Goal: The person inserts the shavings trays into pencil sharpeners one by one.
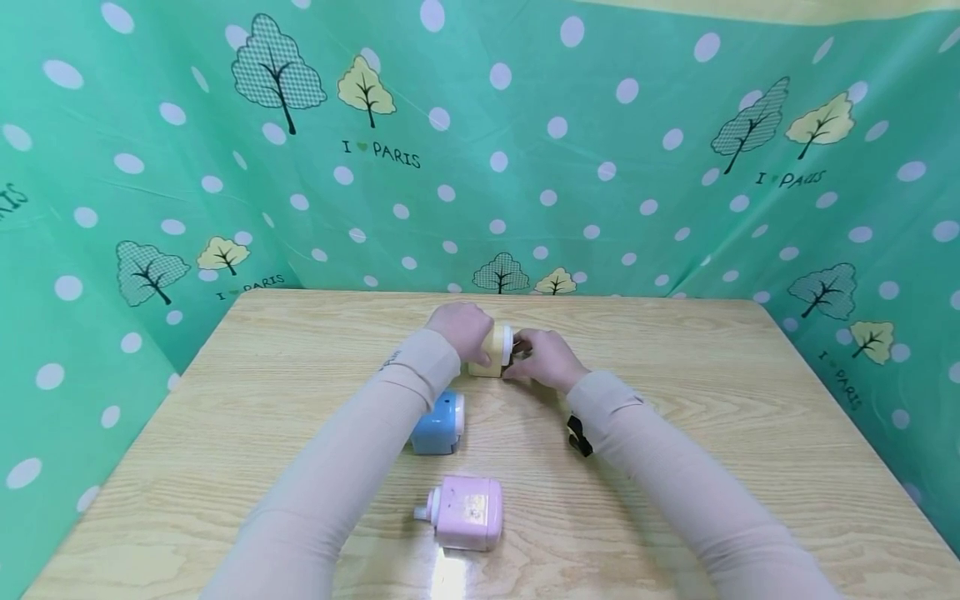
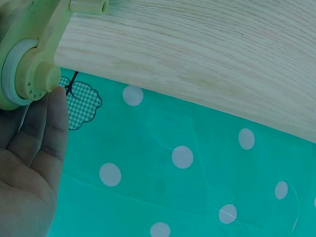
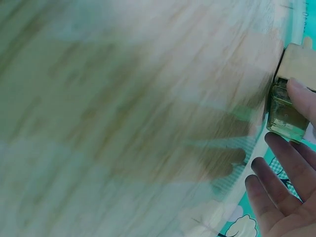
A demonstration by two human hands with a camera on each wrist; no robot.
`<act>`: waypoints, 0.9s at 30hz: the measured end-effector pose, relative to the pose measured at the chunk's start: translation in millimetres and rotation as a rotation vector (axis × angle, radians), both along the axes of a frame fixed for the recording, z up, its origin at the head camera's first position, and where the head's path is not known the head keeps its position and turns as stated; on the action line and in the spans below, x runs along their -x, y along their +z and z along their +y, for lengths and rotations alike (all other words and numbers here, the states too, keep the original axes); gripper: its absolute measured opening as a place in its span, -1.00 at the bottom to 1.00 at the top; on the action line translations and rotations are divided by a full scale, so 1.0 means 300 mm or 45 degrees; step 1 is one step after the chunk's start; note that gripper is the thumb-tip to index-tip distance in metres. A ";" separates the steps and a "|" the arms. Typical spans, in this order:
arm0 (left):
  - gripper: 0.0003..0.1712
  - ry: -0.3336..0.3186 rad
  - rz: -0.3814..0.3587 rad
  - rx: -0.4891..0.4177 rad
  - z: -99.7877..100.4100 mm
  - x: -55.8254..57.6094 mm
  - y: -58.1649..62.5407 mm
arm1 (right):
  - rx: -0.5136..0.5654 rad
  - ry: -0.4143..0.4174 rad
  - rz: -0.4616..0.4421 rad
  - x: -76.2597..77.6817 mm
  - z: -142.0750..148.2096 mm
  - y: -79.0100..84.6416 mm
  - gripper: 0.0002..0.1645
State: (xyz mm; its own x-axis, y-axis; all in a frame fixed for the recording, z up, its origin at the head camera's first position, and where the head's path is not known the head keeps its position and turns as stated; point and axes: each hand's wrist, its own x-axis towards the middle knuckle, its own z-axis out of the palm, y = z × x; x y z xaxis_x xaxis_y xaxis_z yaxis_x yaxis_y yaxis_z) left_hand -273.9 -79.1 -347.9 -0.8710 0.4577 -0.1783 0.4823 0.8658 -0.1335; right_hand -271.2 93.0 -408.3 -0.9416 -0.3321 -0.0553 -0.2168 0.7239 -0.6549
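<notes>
A pale yellow crank pencil sharpener with a white ring stands toward the back of the table. My left hand grips it from the left; in the left wrist view the fingers lie under its round dial, beside the crank handle. From the other side my right hand reaches in. Its thumb and index finger pinch the see-through shavings drawer at the sharpener's end, while the other fingers spread free.
Nearer the front lie a blue sharpener, partly behind the left sleeve, and a pink sharpener with its crank to the left. A green dotted curtain hangs behind the wooden table.
</notes>
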 end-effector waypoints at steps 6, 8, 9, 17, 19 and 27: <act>-0.40 0.001 0.001 0.003 -0.001 0.002 -0.001 | -0.010 0.009 0.012 -0.002 -0.009 0.003 -0.29; -0.40 0.000 0.002 0.000 -0.001 0.001 -0.001 | -0.017 0.004 0.013 -0.001 -0.012 0.002 -0.31; -0.40 -0.001 0.003 -0.002 -0.001 0.001 -0.001 | -0.019 0.003 0.013 0.000 -0.014 0.002 -0.31; -0.38 -0.008 0.007 -0.012 -0.004 0.000 -0.002 | -0.023 -0.012 0.002 -0.002 -0.027 0.001 -0.37; -0.38 -0.006 0.010 -0.013 -0.005 0.001 -0.002 | -0.029 -0.010 0.001 -0.003 -0.029 0.003 -0.37; -0.37 0.000 -0.004 -0.035 -0.006 -0.001 0.002 | -0.036 -0.008 0.007 -0.005 -0.029 0.006 -0.40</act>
State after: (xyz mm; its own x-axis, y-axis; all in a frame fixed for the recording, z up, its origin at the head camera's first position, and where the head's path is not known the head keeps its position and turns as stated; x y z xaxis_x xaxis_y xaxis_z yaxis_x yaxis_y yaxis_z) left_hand -273.5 -80.9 -347.4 -0.8704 0.4625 -0.1687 0.4828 0.8690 -0.1083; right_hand -269.8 84.4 -406.5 -0.9441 -0.3242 -0.0597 -0.2153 0.7437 -0.6329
